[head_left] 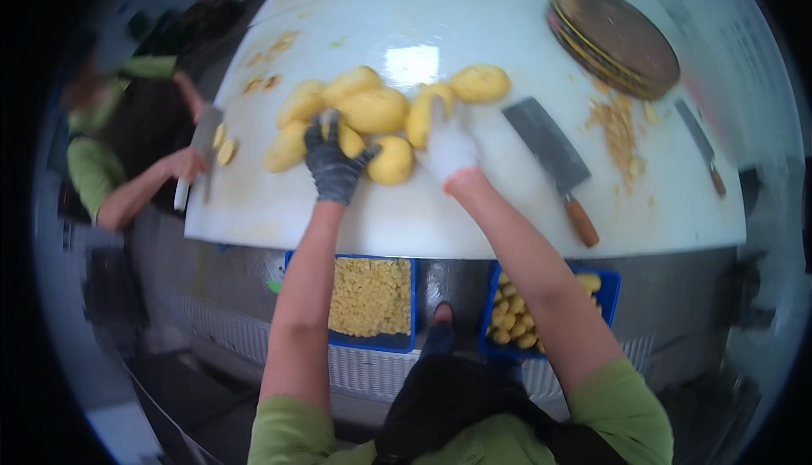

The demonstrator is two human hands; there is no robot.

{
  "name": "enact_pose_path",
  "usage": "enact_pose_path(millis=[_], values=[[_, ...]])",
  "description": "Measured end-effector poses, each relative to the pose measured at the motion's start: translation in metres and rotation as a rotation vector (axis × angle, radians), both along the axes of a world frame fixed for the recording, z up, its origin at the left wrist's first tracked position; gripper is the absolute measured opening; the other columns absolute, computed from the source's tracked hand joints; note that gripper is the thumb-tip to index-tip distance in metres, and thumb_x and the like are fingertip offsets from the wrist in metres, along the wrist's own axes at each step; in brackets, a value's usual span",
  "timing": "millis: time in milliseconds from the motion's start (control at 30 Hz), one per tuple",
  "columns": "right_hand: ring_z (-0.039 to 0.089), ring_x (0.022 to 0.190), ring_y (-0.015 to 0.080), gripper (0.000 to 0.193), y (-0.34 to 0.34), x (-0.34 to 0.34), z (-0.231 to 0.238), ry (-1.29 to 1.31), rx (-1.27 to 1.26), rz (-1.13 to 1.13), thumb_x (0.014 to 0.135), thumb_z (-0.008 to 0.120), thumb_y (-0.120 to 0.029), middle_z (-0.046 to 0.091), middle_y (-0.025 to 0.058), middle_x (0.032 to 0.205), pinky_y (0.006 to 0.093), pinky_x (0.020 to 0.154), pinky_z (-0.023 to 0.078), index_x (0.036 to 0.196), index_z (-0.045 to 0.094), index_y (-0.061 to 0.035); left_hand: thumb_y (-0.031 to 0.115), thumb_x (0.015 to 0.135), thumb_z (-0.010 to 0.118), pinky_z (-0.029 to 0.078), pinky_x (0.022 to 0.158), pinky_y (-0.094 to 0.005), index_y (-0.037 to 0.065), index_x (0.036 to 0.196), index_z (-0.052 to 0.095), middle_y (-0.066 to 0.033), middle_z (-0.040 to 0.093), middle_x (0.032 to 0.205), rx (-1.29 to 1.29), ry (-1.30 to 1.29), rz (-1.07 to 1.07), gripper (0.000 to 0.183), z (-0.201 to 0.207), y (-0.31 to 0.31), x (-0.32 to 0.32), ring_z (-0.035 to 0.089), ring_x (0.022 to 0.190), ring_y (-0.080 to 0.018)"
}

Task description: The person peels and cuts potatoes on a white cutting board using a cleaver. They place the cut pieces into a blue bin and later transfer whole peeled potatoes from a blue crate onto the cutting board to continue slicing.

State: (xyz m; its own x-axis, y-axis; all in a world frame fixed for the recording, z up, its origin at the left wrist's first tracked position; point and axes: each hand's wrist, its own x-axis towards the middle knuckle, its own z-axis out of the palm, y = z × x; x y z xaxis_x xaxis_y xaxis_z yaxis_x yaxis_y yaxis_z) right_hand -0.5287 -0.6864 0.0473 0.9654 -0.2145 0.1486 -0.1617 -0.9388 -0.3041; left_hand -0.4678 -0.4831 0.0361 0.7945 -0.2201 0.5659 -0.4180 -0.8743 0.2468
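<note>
Several peeled yellow potatoes [376, 111] lie in a cluster on the white table [406, 220]. My left hand [330, 165], in a dark grey glove, rests over the near left ones with its fingers spread. By its thumb is a rounder potato [392, 162]. My right hand [452, 145], in a white glove and somewhat blurred, reaches forward with stretched fingers against an upright-lying potato [418, 122]. Another potato [480, 83] sits just beyond it. To the right lies a cleaver [545, 143] with a wooden handle, untouched.
A round wooden chopping board [617, 38], peel scraps [617, 131] and a small knife [700, 135] are at the right. Below the table edge stand a blue crate [414, 304] of diced pieces and another blue crate [615, 291] of potatoes. At left, a person's hand [184, 163] holds a knife [203, 148].
</note>
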Motion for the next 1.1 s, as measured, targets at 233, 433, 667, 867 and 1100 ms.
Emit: enact_pose_path(millis=[233,433,667,867,1100], values=[[0.062,0.081,0.0335,0.021,0.066,-0.114,-0.030,-0.484,0.370,0.206,0.087,0.056,-0.022,0.060,0.0183,0.090,0.0451,0.069,0.048,0.097,0.060,-0.0041,0.021,0.084,0.072,0.033,0.107,-0.0373,-0.001,0.135,0.041,-0.0155,0.046,0.136,-0.243,-0.068,-0.257,0.064,-0.019,0.027,0.029,0.043,0.125,-0.0276],[0.064,0.089,0.0312,0.021,0.040,-0.367,-0.160,0.042,1.164,-0.298,0.088,0.058,-0.022,0.064,0.0125,0.097,0.0385,0.080,0.050,0.104,0.062,-0.0091,0.002,0.092,0.053,0.034,0.108,-0.0435,-0.002,0.129,0.047,-0.0170,0.048,0.135,-0.204,0.207,-0.614,0.037,-0.009,-0.023,-0.195,0.044,0.128,-0.0302],[0.062,0.097,0.0370,0.025,-0.062,-0.555,-0.331,0.336,1.017,-1.001,0.086,0.055,-0.022,0.065,0.0198,0.097,0.0413,0.086,0.048,0.102,0.062,-0.0049,0.003,0.085,0.065,0.042,0.098,-0.0358,0.001,0.113,0.059,-0.0118,0.062,0.113,-0.175,1.138,-0.608,0.029,-0.130,-0.110,-0.380,0.057,0.109,-0.0244],[0.063,0.093,0.0371,0.031,-0.201,-0.641,-0.452,0.482,0.665,-1.163,0.082,0.061,-0.021,0.064,0.0224,0.101,0.0467,0.079,0.052,0.108,0.058,-0.0039,0.002,0.086,0.062,0.046,0.090,-0.0310,0.002,0.110,0.061,-0.0052,0.063,0.107,-0.266,1.623,-0.444,0.024,-0.234,-0.179,-0.466,0.059,0.099,-0.0173],[0.059,0.094,0.0376,0.029,-0.347,-0.597,-0.536,0.277,0.423,-0.869,0.079,0.064,-0.016,0.057,0.0177,0.103,0.0465,0.077,0.051,0.107,0.055,-0.0081,0.002,0.089,0.061,0.049,0.086,-0.0283,0.003,0.114,0.062,-0.0054,0.065,0.103,-0.302,1.754,-0.258,0.025,-0.321,-0.235,-0.520,0.059,0.096,-0.0145]])
